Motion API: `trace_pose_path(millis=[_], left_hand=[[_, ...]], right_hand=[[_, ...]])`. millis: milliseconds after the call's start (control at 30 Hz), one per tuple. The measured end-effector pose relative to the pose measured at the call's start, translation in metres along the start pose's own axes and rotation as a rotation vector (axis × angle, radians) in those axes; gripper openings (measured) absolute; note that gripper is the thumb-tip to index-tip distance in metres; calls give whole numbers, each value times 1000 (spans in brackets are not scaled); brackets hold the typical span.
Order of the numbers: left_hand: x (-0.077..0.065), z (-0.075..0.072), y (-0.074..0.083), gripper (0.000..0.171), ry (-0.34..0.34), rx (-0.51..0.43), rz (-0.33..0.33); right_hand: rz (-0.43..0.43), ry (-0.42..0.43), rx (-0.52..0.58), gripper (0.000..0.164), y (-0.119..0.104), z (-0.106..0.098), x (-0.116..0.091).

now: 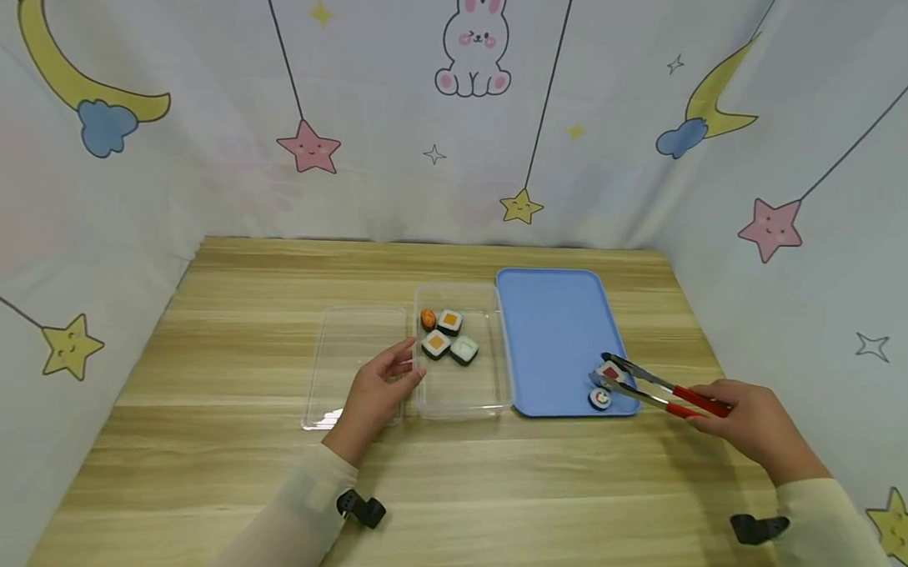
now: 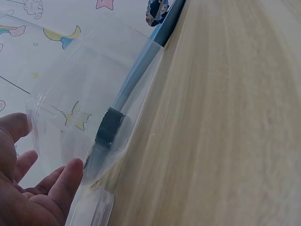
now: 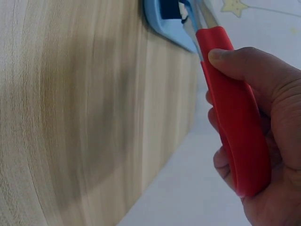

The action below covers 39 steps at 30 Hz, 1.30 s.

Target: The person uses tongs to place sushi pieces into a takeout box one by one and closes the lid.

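Note:
In the head view my right hand (image 1: 749, 423) grips red-handled tongs (image 1: 690, 398). The tongs' tips stand on either side of a sushi piece (image 1: 610, 372) with a red centre, at the near right of the blue tray (image 1: 561, 329). A smaller sushi roll (image 1: 600, 398) lies just below it. My left hand (image 1: 375, 393) touches the left wall of a clear plastic box (image 1: 461, 400), its fingers loosely bent. Inside the box sit several sushi pieces (image 1: 464, 350) toward the far left. The right wrist view shows the thumb pressed along the red handle (image 3: 235, 117).
A clear lid (image 1: 358, 330) lies flat on the wooden table (image 1: 447, 483), left of the box and partly behind my left hand. The box and tray stand side by side. A patterned white curtain (image 1: 397, 190) encloses the back and sides.

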<state>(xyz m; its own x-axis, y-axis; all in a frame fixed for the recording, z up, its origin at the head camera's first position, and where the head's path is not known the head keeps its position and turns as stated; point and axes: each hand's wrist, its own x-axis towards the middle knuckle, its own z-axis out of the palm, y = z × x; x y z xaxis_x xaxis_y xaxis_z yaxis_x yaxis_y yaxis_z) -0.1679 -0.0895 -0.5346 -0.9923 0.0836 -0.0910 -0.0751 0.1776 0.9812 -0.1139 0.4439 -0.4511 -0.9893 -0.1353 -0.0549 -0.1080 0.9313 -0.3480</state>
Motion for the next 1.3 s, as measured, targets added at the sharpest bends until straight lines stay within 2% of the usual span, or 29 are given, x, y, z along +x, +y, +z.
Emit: trace_pose_path(millis=[267,467,667,1033,1300], left_hand=[[2,0,-2,58,2,7,2],[1,0,-2,58,8,6,11],[2,0,-2,58,10,13,11],[0,-1,0,57,5,12,6],[2,-1,-1,59,2,8,1]], right_hand=[[34,19,69,50,-6,8,6],[12,89,136,55,-7,14,10],[4,111,136,53,-11,15,14],[-54,193,125,49,-28,0,31],[-113,228,159,47,-52,-14,54]])
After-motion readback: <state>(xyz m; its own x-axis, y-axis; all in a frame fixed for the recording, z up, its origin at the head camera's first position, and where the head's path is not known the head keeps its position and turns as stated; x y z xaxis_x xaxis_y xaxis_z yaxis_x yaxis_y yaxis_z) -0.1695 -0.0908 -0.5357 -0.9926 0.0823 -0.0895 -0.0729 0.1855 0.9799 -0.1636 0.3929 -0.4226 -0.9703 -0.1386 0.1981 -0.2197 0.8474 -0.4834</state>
